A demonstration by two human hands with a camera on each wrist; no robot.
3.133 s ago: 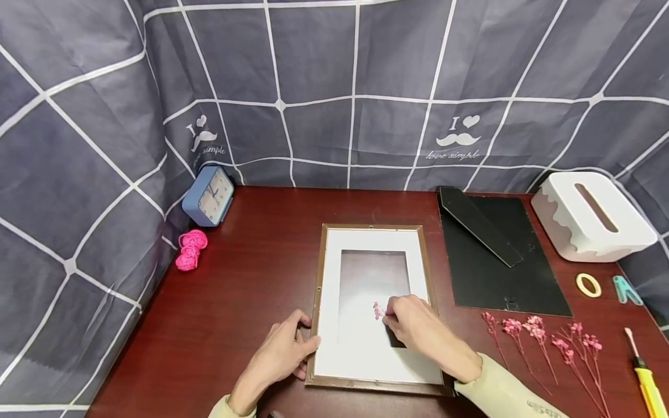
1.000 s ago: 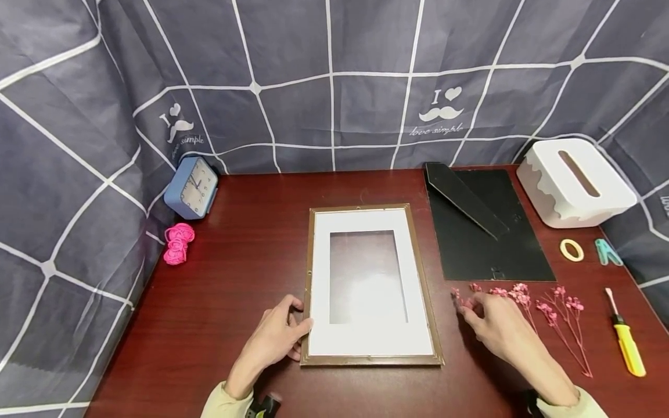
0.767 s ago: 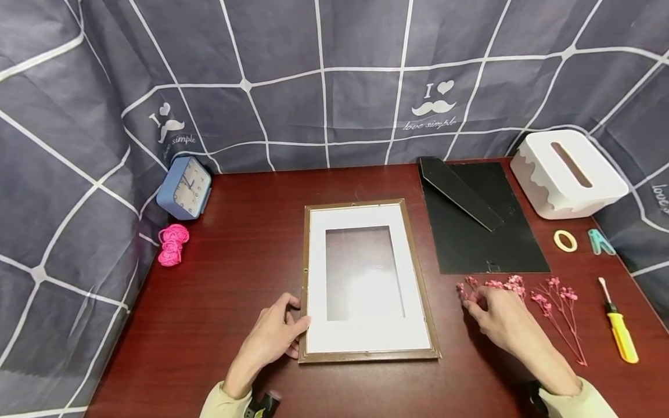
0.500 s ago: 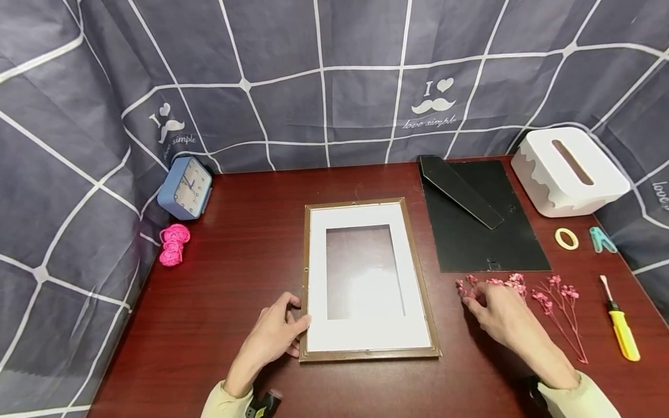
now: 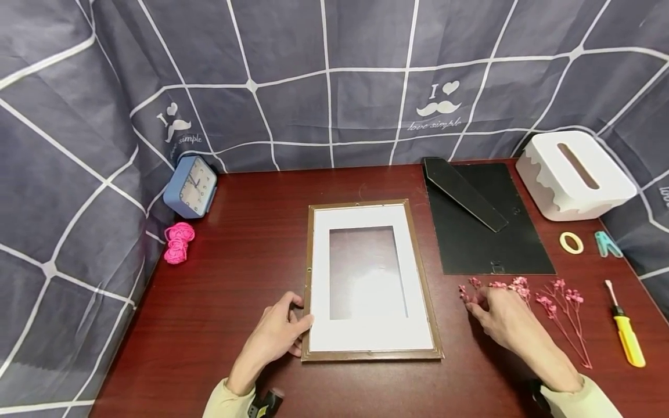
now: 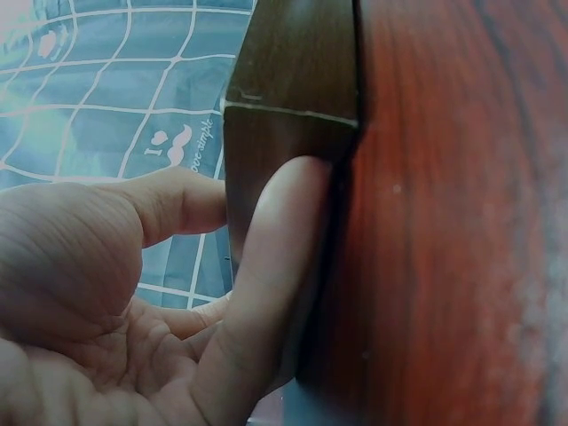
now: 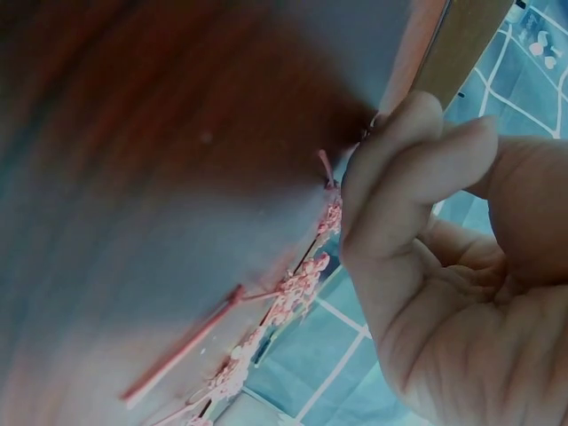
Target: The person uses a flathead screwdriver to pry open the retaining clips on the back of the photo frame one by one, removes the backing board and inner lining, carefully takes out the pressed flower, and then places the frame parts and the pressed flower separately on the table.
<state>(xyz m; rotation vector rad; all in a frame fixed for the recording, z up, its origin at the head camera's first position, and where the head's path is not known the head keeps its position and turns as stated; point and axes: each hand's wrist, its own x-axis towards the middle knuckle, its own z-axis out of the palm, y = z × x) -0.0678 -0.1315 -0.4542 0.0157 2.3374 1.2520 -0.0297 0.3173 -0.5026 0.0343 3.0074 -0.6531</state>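
Observation:
A brown picture frame point(image 5: 308, 278) with a white mat lies flat on the dark red table. My left hand point(image 5: 299, 326) rests against its lower left edge with relaxed fingers; in the left wrist view a finger point(image 6: 266, 266) lies along the frame's corner point(image 6: 293, 80). To the right of the frame my right hand point(image 5: 473, 301) sits at the left end of a row of pink dried flower sprigs point(image 5: 559, 296). In the right wrist view its curled fingertips point(image 7: 399, 151) pinch a thin pink stem, with more sprigs point(image 7: 297, 288) lying beyond.
A black backing board point(image 5: 491, 244) with its stand lies behind the flowers. A white tissue box point(image 5: 575, 174), tape ring point(image 5: 571, 242), teal clip point(image 5: 606, 245) and yellow screwdriver point(image 5: 627, 337) are at the right. A blue clock point(image 5: 192, 187) and pink cord point(image 5: 177, 242) sit at the left.
My right hand left the frame's opening with a pink sprig and moved right to the row of flowers; over the last second it barely shifts. My left hand stays at the frame.

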